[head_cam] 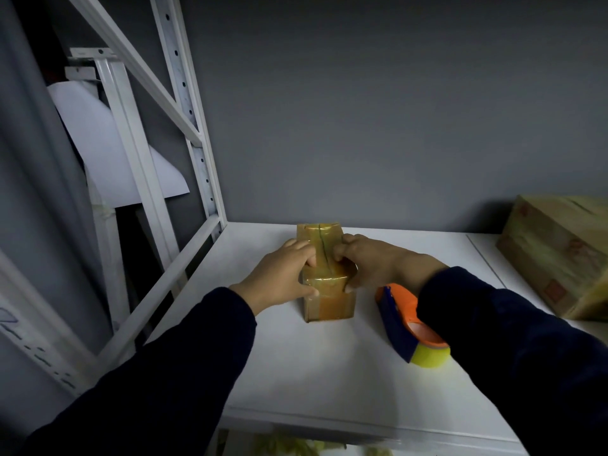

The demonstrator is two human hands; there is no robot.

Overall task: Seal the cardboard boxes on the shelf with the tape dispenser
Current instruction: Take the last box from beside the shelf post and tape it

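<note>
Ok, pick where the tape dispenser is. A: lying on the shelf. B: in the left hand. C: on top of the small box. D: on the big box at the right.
A: the tape dispenser lies on the shelf, while the left hand and right hand grip the small box.

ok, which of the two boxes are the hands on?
The small taped box in the middle: left hand and right hand both grip it. The larger box at the right sits untouched.

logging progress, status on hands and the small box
Left hand, right hand both grip small box, tape over top. Tape dispenser lying on shelf beside it. Nothing blocking.
</note>
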